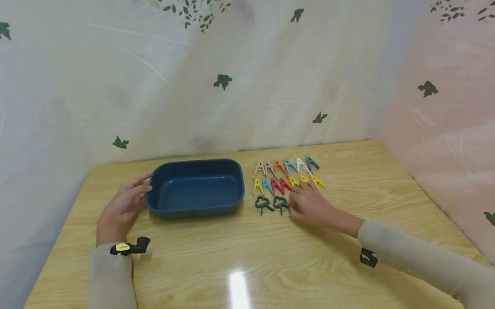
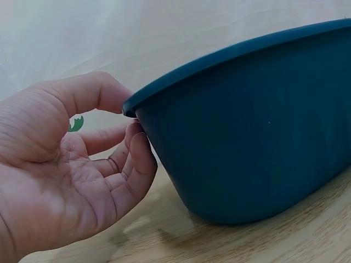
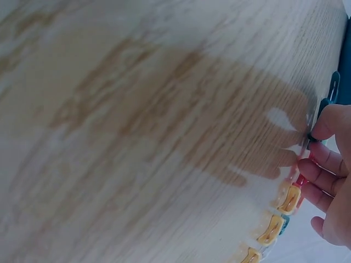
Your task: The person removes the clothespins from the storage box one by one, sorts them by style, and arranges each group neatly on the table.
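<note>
A dark blue plastic tub (image 1: 196, 214) stands on the table, its inside bare. My left hand (image 1: 122, 207) holds its left end; in the left wrist view the thumb meets the rim and the curled fingers (image 2: 143, 164) touch the wall below. To the tub's right lie rows of coloured clothespins (image 1: 275, 186) and, in front, dark green cloud-shaped clips (image 1: 262, 204). My right hand (image 1: 310, 206) is at the right of this front row. Its thumb and index finger pinch a dark green clip (image 3: 311, 138), mostly hidden by the hand.
The back row holds pale, orange, blue, white and teal clothespins (image 1: 301, 165). Yellow clothespins (image 3: 289, 198) lie close beside the right hand. A printed cloth (image 1: 225, 116) hangs behind the wooden table (image 1: 189, 283), and a pinkish cloth (image 1: 466, 140) borders its right side.
</note>
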Demonstrator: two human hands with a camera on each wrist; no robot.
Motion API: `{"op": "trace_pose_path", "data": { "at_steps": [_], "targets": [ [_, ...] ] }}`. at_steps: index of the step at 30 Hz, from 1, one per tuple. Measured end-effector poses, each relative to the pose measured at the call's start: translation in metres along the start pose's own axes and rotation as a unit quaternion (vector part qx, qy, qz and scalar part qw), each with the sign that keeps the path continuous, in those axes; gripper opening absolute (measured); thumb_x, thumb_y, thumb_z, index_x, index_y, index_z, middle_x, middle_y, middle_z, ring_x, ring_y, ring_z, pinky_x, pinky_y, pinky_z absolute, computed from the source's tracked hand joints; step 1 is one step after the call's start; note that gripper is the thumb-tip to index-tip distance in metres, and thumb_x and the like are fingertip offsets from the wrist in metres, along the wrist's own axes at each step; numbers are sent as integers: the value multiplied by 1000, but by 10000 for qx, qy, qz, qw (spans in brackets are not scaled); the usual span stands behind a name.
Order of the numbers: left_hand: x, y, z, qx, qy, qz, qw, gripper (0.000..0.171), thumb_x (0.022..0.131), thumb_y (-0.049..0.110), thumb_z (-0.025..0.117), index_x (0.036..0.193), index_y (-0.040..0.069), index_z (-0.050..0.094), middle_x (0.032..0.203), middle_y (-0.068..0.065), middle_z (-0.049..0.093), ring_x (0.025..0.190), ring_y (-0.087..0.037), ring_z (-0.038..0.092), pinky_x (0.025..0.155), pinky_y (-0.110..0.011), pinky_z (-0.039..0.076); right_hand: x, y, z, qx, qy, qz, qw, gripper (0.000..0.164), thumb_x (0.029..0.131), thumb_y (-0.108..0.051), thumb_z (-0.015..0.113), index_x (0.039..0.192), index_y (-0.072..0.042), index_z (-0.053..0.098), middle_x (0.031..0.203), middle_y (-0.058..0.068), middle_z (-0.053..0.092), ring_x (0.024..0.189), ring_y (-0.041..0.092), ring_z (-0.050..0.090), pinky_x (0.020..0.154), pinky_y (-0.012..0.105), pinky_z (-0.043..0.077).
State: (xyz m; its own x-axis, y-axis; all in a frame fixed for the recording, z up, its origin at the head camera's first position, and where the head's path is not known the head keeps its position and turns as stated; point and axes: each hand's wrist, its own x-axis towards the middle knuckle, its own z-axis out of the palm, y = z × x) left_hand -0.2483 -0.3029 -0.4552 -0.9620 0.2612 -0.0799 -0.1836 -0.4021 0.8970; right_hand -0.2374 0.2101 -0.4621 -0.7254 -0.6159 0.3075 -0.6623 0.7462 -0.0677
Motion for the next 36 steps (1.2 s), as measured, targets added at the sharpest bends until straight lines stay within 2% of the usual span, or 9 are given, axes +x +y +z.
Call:
{"op": "trace_pose_path", "data": {
  "at_steps": [6, 13, 20, 30, 36],
  "targets": [
    [-1, -4, -2, 291, 136, -20, 9995, 39, 104, -4, 49, 139, 14, 57, 102, 7, 66, 77, -3, 60, 70, -16, 53, -1, -3, 5, 55, -66, 143, 9999, 14, 80, -16, 72, 72, -14, 61, 77, -1, 60, 80, 20, 45, 87, 49, 40],
    [-1, -6, -4, -19, 2, -76, 10000, 40, 105, -7, 45, 133, 14, 62, 102, 4, 68, 84, -5, 64, 74, -17, 56, -4, -6, 9, 15, -113, 258, 9996, 17, 80, -17, 72, 70, -15, 59, 76, -2, 58, 80, 20, 45, 87, 48, 41],
    [-2, -4, -3, 169, 116, -38, 9998, 39, 105, -4, 48, 134, 16, 62, 105, 6, 65, 83, -4, 61, 73, -17, 54, -3, -6, 8, 94, -34, 178, 9998, 17, 82, -17, 72, 71, -16, 59, 77, -3, 58, 80, 19, 44, 86, 48, 40],
    [-2, 0, -1, 90, 171, -66, 9998, 38, 104, -4, 49, 133, 17, 63, 109, 6, 66, 86, -5, 61, 75, -17, 54, 2, -4, 4, 104, -79, 96, 9999, 14, 85, -20, 73, 76, -16, 63, 80, -2, 62, 82, 18, 45, 84, 43, 37],
    [-2, 1, -2, 146, 84, -32, 9999, 37, 105, -4, 47, 132, 17, 61, 112, 6, 66, 88, -5, 61, 76, -17, 54, 2, -4, 3, 180, -147, -1, 9997, 13, 87, -20, 73, 78, -16, 65, 84, -2, 64, 85, 19, 47, 85, 44, 37]
  ]
}}
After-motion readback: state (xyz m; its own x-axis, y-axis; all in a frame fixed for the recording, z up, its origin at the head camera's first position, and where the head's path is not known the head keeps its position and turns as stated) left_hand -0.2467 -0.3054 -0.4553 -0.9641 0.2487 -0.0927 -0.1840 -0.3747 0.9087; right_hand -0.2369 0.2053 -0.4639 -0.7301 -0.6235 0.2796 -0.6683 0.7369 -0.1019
